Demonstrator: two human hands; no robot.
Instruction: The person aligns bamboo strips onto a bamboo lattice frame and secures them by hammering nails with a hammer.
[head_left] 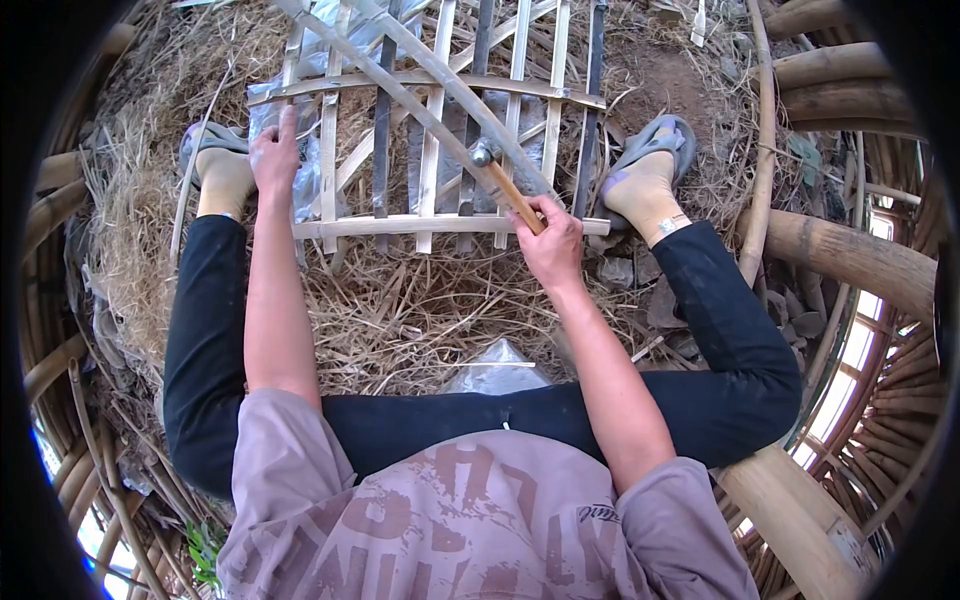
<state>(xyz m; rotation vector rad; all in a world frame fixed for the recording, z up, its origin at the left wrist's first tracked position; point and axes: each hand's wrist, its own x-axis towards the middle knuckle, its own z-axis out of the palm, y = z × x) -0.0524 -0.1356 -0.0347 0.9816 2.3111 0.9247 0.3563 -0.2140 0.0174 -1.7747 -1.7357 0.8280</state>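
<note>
Slatted frame point(430, 168), left hand point(275, 158) curled around its edge, hammer point(505, 187) gripped in right hand point(550, 240)

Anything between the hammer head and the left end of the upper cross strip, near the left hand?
Yes: seen from above, a diagonal strip crosses the path from the hammer head to that end of the upper cross strip, just left of the head. One view can't show whether the head clears it.

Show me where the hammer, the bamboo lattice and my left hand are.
Hammer point(507, 189): head view, on the wooden handle.
Bamboo lattice point(431, 165): head view, on a pale slat near the middle.
Left hand point(274, 158): head view, on the back of the hand.
</note>
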